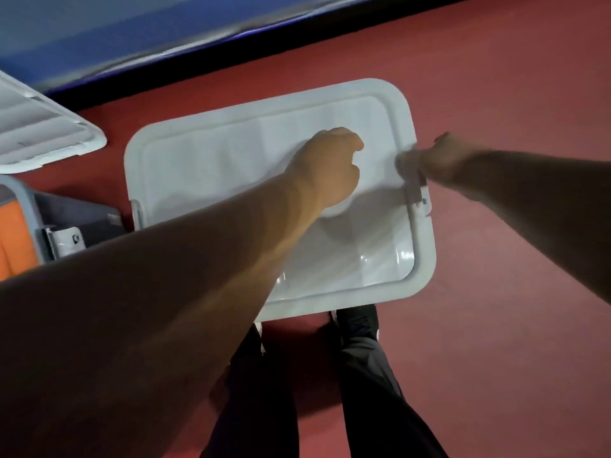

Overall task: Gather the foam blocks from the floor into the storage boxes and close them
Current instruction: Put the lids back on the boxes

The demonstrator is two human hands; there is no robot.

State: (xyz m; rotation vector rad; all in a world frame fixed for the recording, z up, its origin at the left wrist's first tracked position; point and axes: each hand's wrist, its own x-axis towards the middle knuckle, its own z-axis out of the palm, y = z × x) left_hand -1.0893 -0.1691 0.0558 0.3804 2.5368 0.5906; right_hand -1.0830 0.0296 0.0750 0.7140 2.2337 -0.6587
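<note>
In the head view, a storage box stands on the red floor point(502, 94), just in front of the person's black shoes point(358, 320). Its white lid point(205, 166) lies on top and covers it fully.

The left hand point(327, 163) rests on the middle of this lid. Its fingers are curled into a loose fist and hold nothing.

The right hand point(443, 158) is at the right edge of the lid, just above the grey latch point(420, 198). This hand is blurred, so I cannot tell if its fingers grip the latch or only touch it.

At the left edge of the floor stands a second box point(33, 213), open, with an orange foam block point(13, 246) inside. It is near the left edge of the closed lid, but I cannot tell if they touch.

Beyond the open box, a second white lid point(43, 130) lies apart from it, beside the blue pad point(99, 28) along the far edge of the floor.
</note>
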